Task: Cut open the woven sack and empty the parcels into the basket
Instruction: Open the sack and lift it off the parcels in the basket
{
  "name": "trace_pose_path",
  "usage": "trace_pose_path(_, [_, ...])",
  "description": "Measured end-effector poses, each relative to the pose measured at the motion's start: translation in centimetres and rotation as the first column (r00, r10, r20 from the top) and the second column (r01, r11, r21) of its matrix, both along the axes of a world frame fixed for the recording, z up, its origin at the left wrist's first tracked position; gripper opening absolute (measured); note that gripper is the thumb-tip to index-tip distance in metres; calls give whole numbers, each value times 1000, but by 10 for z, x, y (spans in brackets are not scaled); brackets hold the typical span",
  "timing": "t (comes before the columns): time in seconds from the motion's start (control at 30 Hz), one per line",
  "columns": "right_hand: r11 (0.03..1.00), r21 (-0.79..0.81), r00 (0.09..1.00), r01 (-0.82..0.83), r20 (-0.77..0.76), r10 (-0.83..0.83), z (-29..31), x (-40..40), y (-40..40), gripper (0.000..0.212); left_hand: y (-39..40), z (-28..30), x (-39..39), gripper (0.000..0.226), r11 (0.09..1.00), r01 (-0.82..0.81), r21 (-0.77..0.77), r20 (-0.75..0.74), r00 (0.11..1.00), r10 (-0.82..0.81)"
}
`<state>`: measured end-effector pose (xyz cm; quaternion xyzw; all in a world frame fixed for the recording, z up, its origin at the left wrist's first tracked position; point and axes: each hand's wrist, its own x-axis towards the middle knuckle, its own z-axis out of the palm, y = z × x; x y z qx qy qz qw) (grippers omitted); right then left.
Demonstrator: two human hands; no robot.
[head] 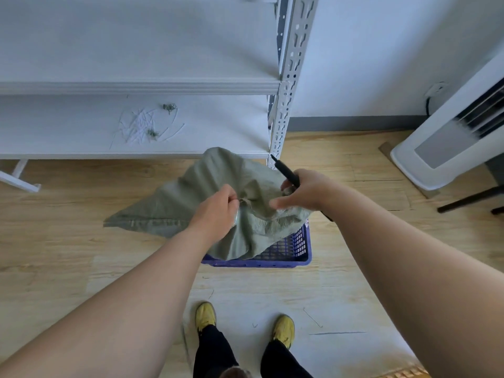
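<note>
L hand (215, 211) grips green woven sack (191, 197), held above blue basket (289, 252). R hand (302, 192) grips sack edge w/ black cutter (286, 173).

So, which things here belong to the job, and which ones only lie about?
For the job:
woven sack
blue basket
black cutter, in the right hand
left hand, gripping the sack

Lying about:
cut threads on the shelf
white appliance
</note>
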<state>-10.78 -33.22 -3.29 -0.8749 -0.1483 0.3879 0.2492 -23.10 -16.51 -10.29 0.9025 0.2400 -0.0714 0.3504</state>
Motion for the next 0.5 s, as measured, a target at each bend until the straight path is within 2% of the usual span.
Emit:
trace_pose_path(0.1, [1000,23,1000,2,-7,-2,-10,-7,-3,60,-23,20,16,11,994,92,-63,138,987,-83])
trace_pose_path(0.13, [1000,24,1000,4,-11,-4,-15,-10,-4,56,-32,23,21,11,989,111,-97,152,984,-96])
trace_pose_path(0.23, [997,11,997,73,-30,-73,-27,-11,-12,22,-42,15,24,10,980,106,-167,98,991,-90])
trace_pose_path(0.33, [989,-8,989,147,-14,-147,-36,-9,-26,10,-37,-6,7,11,985,86,-151,-7,996,-88])
trace_pose_path(0.4, [982,32,982,186,-17,-186,-40,-9,-33,10,-33,-19,-4,13,993,39,-112,-30,999,-43])
trace_pose_path(0.5, [993,57,994,105,-28,-103,-40,-11,-38,35,-31,-30,-7,12,997,-37,-72,45,998,40])
